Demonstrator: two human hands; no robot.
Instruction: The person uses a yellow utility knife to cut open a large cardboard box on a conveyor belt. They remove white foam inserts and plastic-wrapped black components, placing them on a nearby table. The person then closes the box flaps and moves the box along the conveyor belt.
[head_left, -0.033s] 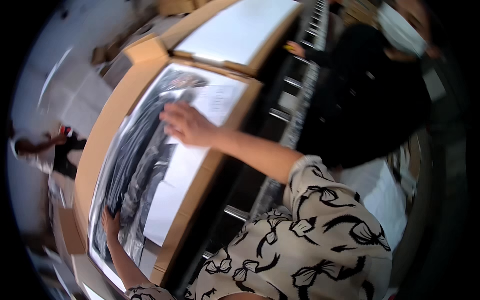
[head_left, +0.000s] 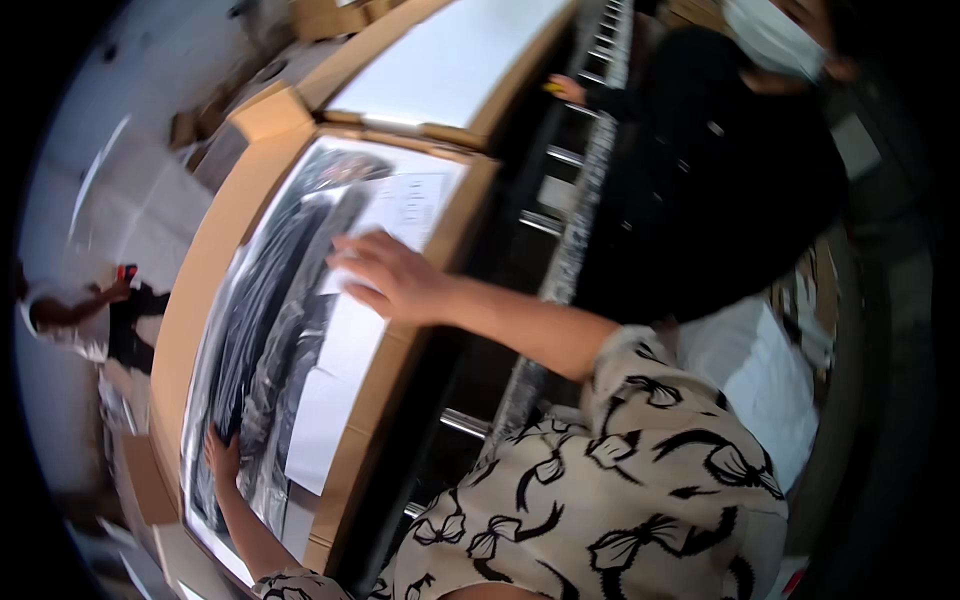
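A long open cardboard box point(head_left: 375, 400) lies in front of me, holding black parts in clear plastic wrap point(head_left: 265, 290). Spread on the wrapped parts near the box's near left end is my left hand point(head_left: 224, 458), thumb and fingers apart. My right hand point(head_left: 390, 278) is over the right side of the contents, fingers loosely stretched and nothing visible in them. Beneath and beside it lie white paper sheets point(head_left: 335, 385), one printed point(head_left: 412, 200). Whether the right fingertips touch the paper or the wrap I cannot tell.
Another box with a white panel point(head_left: 450, 60) adjoins the far end. A roller conveyor point(head_left: 540, 222) runs along the right. Beyond it stands a person in black point(head_left: 710, 190); another person point(head_left: 80, 320) is at the far left. White sheeting point(head_left: 750, 380) lies at the right.
My right hand has shifted right and nearer to me across the paper. The left hand stays on the wrapped parts. The view has shifted slightly, so the box appears further left.
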